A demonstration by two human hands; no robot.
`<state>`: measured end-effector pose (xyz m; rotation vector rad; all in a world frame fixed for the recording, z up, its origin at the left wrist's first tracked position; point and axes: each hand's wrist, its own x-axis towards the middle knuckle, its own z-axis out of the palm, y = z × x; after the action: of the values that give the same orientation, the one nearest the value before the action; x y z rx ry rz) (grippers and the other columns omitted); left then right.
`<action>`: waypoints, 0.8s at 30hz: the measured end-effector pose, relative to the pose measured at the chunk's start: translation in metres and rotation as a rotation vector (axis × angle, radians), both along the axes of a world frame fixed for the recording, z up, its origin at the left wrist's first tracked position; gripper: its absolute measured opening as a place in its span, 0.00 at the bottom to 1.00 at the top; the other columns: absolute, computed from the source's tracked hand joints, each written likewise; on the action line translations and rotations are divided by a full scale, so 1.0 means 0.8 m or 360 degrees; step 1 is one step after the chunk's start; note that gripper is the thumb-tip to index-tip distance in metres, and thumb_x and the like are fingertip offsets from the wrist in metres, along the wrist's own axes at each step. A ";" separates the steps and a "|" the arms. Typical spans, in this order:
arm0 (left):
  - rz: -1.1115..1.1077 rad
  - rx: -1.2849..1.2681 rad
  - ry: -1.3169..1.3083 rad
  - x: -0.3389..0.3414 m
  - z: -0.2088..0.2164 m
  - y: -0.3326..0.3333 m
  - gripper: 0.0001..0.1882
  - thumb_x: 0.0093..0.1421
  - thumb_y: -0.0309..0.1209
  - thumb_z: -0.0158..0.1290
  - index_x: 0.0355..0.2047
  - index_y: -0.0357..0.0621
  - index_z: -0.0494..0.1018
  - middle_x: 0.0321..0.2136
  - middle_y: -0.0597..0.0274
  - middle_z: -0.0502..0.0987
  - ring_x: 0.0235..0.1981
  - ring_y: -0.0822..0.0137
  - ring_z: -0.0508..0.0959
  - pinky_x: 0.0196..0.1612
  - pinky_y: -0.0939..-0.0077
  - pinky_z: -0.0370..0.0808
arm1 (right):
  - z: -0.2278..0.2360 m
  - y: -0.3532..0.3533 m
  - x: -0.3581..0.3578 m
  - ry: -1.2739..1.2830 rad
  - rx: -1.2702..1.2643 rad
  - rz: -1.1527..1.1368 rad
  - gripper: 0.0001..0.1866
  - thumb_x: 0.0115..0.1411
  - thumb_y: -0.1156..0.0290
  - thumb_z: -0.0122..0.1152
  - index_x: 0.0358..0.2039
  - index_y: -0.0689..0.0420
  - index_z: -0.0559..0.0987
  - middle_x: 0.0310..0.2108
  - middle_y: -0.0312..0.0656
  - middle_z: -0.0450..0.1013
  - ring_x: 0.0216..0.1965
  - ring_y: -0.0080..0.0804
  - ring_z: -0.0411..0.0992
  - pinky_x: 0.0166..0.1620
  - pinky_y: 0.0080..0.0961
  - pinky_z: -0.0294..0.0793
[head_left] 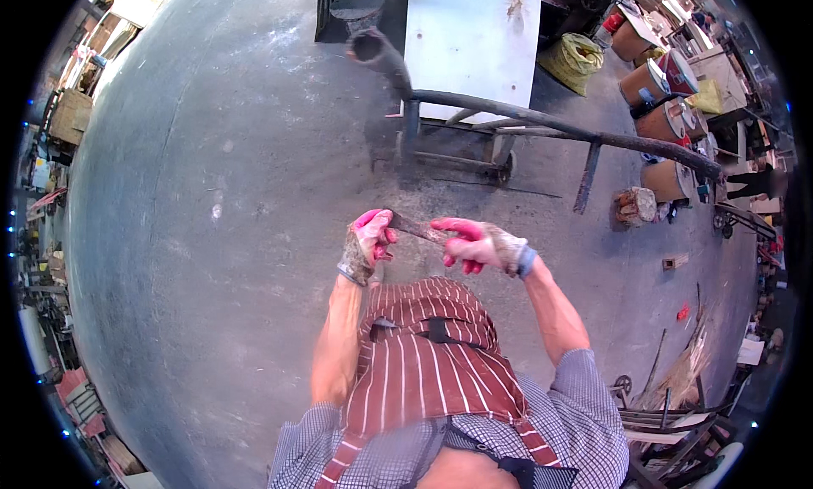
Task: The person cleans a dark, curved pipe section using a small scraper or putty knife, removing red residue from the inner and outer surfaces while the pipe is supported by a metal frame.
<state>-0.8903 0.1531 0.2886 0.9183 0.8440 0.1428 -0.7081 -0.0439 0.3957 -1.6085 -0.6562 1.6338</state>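
I wear soiled gloves, pink at the fingers and whitish toward the cuffs. In front of my striped apron point(428, 370), my left hand point(370, 242) is closed round the left end of a dark, narrow flat strip point(412, 226), which looks like a scraper blade. The strip slants down to the right. At its right end my right hand point(483, 245) has its fingers on either side of it, pinching or touching the tip. Exactly how firmly it grips is hard to see. Both hands are raised above the floor.
Ahead stands a wheeled cart bearing a white board point(470, 44), with a long curved metal bar point(550, 119) at its near side. Drums point(660, 121) and a yellow sack point(574, 61) line the far right. A stump-like block point(635, 207) and brush bristles point(686, 370) are on the right.
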 end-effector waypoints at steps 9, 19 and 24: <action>-0.0120 -0.0329 -0.0356 0.026 -0.020 0.017 0.16 0.65 0.46 0.56 0.44 0.49 0.74 0.19 0.66 0.76 0.09 0.78 0.62 0.12 0.79 0.65 | -0.009 0.019 -0.060 0.0056 0.0326 -0.1088 0.26 0.72 0.55 0.48 0.64 0.57 0.69 0.35 0.40 0.80 0.22 0.16 0.74 0.21 0.12 0.67; -0.0489 -0.0741 -0.0362 0.038 -0.035 0.004 0.15 0.68 0.42 0.53 0.50 0.49 0.75 0.24 0.67 0.76 0.11 0.80 0.64 0.15 0.82 0.71 | 0.042 0.034 -0.107 -0.0909 0.0307 -0.1266 0.17 0.67 0.65 0.62 0.53 0.56 0.79 0.41 0.39 0.81 0.38 0.23 0.79 0.35 0.16 0.77; -0.0186 -0.1279 -0.0453 0.041 -0.088 0.016 0.15 0.67 0.36 0.54 0.51 0.45 0.74 0.27 0.68 0.76 0.14 0.80 0.64 0.15 0.86 0.64 | 0.122 0.023 -0.093 -0.2067 0.0486 -0.0869 0.16 0.62 0.71 0.66 0.50 0.57 0.81 0.47 0.42 0.80 0.44 0.31 0.80 0.49 0.27 0.78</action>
<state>-0.8576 0.1661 0.2182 0.1791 0.5045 -0.1612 -0.7823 -0.0253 0.4936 -2.2084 -0.8823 -0.0579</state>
